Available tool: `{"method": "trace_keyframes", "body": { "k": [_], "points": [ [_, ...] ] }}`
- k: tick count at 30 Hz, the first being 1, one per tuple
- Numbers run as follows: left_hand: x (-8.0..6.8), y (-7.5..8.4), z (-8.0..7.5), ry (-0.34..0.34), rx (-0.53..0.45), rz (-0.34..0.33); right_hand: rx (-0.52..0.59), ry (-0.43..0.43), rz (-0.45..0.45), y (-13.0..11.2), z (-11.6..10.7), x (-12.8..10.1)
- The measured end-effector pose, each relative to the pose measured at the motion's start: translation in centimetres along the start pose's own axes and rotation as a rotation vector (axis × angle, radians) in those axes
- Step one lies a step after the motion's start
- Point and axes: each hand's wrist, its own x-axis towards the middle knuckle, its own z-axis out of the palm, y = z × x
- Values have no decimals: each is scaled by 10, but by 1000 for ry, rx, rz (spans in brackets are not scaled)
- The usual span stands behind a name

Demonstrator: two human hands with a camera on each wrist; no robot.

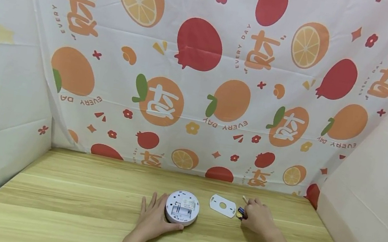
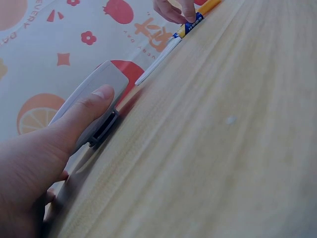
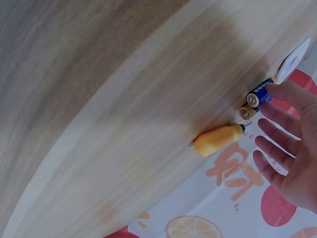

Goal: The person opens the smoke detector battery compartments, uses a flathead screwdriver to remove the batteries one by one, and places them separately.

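Observation:
A round white smoke detector (image 1: 182, 204) lies back up on the table, its battery compartment uncovered. My left hand (image 1: 155, 220) holds it from the left, thumb along the near edge; the left wrist view shows the thumb on its white side (image 2: 94, 79). At the right, my right hand (image 1: 258, 217) pinches a blue battery (image 3: 258, 95) between thumb and index finger, the other fingers spread. Beside that battery lies a second battery (image 3: 245, 112) with a gold end. The white mounting plate (image 1: 223, 206) lies flat between the detector and the batteries.
A screwdriver with a yellow handle (image 3: 218, 140) lies close by the batteries, below the right hand's fingers in the right wrist view. The wooden table (image 1: 87, 206) meets a fruit-printed cloth (image 1: 190, 94) at the back, with pale cloth at both sides.

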Motion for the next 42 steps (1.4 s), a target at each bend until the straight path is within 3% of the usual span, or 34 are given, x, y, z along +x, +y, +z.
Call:
{"method": "trace_keyframes", "body": {
  "k": [14, 17, 22, 25, 33, 37, 42],
  "points": [
    [2, -3, 1, 10, 6, 4, 49, 24, 2, -11, -4, 23],
    [2, -2, 2, 10, 19, 12, 77, -24, 18, -14, -7, 24],
    [1, 0, 2, 6, 19, 17, 90, -201, 80, -17, -17, 15],
    [2, 0, 0, 12, 17, 10, 76, -253, 92, -17, -20, 11],
    [2, 0, -1, -1, 19, 5, 135, -154, 97, -8, -16, 11],
    [1, -1, 0, 1, 14, 3, 34, -99, 103, 2, -17, 19],
    [1, -2, 1, 0, 19, 2, -68, -135, 112, 11, -16, 26]
  ]
}}
